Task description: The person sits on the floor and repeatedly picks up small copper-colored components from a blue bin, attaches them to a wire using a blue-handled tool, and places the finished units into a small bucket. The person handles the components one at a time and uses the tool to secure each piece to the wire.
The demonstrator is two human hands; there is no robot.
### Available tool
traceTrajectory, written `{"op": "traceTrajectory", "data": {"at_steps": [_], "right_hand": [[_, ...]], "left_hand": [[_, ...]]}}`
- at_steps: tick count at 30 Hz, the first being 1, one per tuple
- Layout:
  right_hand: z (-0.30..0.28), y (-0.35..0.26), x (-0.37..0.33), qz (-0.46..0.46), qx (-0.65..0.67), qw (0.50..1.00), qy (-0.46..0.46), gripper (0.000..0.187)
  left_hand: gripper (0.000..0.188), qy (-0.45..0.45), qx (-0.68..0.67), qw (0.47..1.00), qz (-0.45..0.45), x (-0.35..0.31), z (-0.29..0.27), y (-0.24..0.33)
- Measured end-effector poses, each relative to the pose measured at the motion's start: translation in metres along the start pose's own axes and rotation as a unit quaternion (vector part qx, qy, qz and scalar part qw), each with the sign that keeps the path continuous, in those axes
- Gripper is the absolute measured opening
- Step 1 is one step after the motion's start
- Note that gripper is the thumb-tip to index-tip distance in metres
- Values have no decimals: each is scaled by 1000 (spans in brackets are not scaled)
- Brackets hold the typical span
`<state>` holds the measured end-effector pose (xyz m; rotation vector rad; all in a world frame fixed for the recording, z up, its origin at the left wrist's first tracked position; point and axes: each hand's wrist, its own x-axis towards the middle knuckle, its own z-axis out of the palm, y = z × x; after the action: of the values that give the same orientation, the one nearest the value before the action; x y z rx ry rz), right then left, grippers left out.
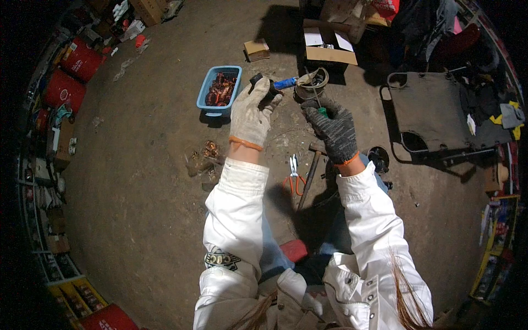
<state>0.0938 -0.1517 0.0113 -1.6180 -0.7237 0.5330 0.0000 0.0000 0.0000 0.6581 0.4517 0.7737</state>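
My left hand [250,113], in a pale work glove, is closed around a small dark part [269,94] that its fingers largely hide. Just beyond its fingertips lies a blue cylindrical piece [285,83], reaching toward a round container [309,92] with loops at its rim. Whether my left hand touches the blue piece I cannot tell. My right hand [334,131], in a dark grey knit glove, grips a green-handled screwdriver [322,112], its thin shaft pointing away toward the container. Below the hands, orange-handled pliers [295,179] and a hammer [311,175] rest on the floor.
Left of my hands stands a blue plastic basin [199,98] of copper-coloured scraps. More copper wire [210,149] lies nearer. A small cardboard box [256,50] and an open carton [331,55] are farther off. A low folding seat [421,110] stands right; red drums [65,88] line the left.
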Motion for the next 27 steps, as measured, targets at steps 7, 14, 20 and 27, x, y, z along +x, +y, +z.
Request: {"op": "traceTrajectory", "data": {"at_steps": [7,14,20,27], "right_hand": [[5,8,-6,10,111,992,63,19],[13,19,3,-37,205,974,94,19],[4,12,9,-22,223,969,103,23],[-4,8,6,-5,153,985,82,25]], "left_hand": [[22,49,-5,998,-37,-11,8,0],[27,15,-25,1000,-3,-7,7,-1],[20,3,-43,999,-3,-6,4,0],[15,3,-24,1000,14,-12,11,6]]}}
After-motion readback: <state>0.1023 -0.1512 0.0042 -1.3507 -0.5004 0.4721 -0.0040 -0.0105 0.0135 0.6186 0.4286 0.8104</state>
